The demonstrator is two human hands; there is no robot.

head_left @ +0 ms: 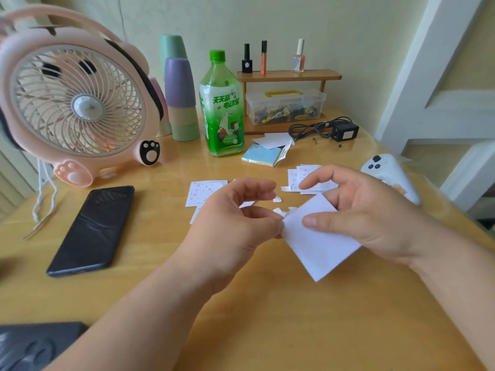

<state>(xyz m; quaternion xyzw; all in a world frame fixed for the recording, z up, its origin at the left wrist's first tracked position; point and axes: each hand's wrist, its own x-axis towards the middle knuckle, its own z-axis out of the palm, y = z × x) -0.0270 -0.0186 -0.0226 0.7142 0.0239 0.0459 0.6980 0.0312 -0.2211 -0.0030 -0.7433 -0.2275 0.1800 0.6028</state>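
Note:
A white square of paper point(320, 242) hangs above the wooden table point(267, 317), held between both hands. My left hand point(235, 223) pinches its torn left corner between thumb and forefinger. My right hand point(361, 212) grips the paper's upper right part, thumb on top, forefinger stretched out. Small torn white scraps point(277, 200) lie just behind the hands. Patterned paper squares point(203, 192) lie behind my left hand, and more patterned sheets point(302, 175) lie behind my right.
A pink fan point(75, 103) stands at back left, a black phone point(93, 228) lies left. Stacked cups point(180, 100), a green bottle point(222, 108), a note pad point(263, 156), a wooden shelf point(289, 76) with a plastic box point(285, 105), a black adapter point(344, 131) and a white device point(388, 172) fill the back.

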